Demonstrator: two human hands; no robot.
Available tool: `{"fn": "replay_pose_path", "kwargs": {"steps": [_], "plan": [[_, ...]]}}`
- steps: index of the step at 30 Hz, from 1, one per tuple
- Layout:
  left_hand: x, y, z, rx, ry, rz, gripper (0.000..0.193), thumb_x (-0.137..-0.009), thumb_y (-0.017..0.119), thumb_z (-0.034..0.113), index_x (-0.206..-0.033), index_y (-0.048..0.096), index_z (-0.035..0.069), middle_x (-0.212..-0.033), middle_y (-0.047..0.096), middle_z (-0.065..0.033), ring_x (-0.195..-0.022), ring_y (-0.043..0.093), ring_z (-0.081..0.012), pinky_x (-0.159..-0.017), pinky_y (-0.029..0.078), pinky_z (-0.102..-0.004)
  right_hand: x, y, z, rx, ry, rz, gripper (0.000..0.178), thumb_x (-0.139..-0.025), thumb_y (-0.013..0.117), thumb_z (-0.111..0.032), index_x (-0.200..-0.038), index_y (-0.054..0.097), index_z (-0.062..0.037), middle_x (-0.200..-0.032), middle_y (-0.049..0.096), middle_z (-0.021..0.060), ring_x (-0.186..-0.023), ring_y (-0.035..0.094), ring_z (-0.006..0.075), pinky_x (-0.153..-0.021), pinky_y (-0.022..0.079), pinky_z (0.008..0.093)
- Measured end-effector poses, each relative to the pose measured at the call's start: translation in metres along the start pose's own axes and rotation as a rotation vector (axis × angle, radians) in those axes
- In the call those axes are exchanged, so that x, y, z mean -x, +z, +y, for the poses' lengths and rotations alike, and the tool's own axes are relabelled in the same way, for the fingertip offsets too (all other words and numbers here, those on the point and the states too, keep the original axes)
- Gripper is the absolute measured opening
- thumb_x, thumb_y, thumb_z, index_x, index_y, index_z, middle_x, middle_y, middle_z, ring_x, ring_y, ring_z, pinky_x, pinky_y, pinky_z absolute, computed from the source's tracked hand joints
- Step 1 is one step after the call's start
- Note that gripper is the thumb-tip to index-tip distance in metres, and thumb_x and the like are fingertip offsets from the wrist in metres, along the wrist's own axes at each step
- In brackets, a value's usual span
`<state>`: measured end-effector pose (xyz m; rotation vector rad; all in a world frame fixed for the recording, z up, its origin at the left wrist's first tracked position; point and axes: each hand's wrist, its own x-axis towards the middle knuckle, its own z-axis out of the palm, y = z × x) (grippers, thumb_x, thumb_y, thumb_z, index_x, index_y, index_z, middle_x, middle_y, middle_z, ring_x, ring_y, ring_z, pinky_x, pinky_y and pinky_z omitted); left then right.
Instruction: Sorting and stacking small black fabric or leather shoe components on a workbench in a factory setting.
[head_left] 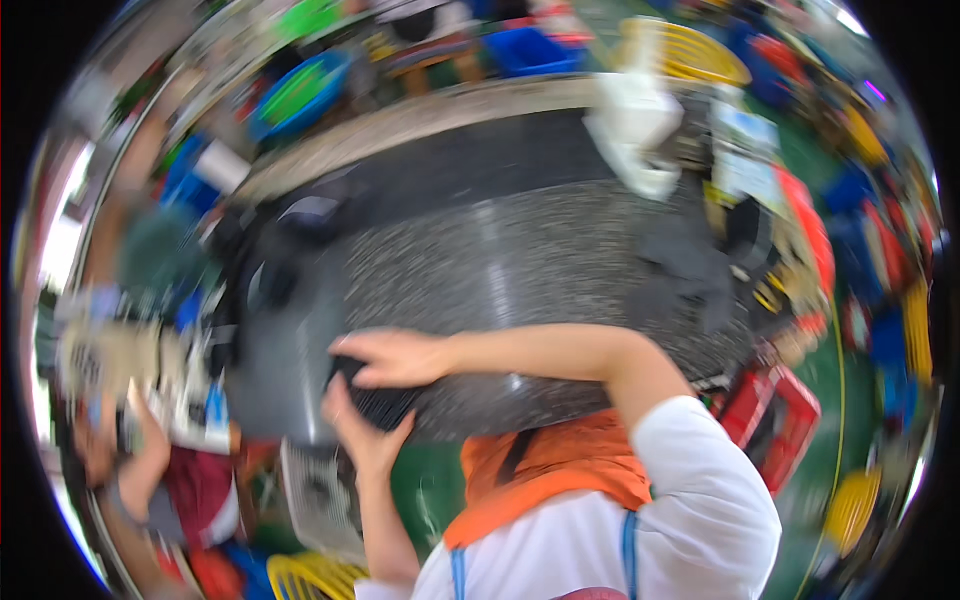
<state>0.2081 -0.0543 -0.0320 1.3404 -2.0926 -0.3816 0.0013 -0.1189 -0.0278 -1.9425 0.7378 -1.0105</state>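
At the near left edge of the worktable, a small black piece with a ribbed surface lies between my hands. My right hand reaches across from the right, its fingers and thumb around the far left corner of the piece. From below comes my left hand, fingers along the left side of the piece and thumb at its near side. Motion blur hides the finer detail, and I cannot tell exactly what the piece is. Loose dark pieces or shreds cover the middle of the black tabletop.
A white device stands at the table's far right. Dark flat pieces lie on the right side. A red crate sits right of me, a grey crate left below. Another person's arm shows at far left. Blue tubs stand beyond.
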Motion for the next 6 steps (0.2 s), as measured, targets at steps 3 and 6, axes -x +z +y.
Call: {"fn": "replay_pose_path", "kwargs": {"steps": [3, 6], "plan": [[-0.01, -0.002, 0.008, 0.231, -0.105, 0.009, 0.108, -0.058, 0.091, 0.022, -0.149, 0.035, 0.004, -0.144, 0.041, -0.0196, -0.132, 0.043, -0.0351, -0.111, 0.037, -0.0429, 0.011, -0.006, 0.001, -0.135, 0.084, -0.02, 0.057, -0.103, 0.046, -0.027, -0.151, 0.037, 0.0023, -0.153, 0.042, 0.0217, -0.146, 0.035, 0.0341, -0.122, 0.025, 0.0421], [-0.01, -0.019, 0.011, 1.198, -0.392, 0.139, 0.101, -0.069, 0.085, 0.035, -0.152, 0.033, 0.008, -0.141, 0.052, -0.0135, -0.124, 0.057, -0.0297, -0.113, 0.04, -0.0427, 0.0, -0.006, 0.0, -0.31, 0.052, -0.05, 0.057, -0.105, 0.042, -0.027, -0.152, 0.036, 0.0038, -0.157, 0.039, 0.0193, -0.148, 0.032, 0.0312, -0.123, 0.023, 0.0402]]}}
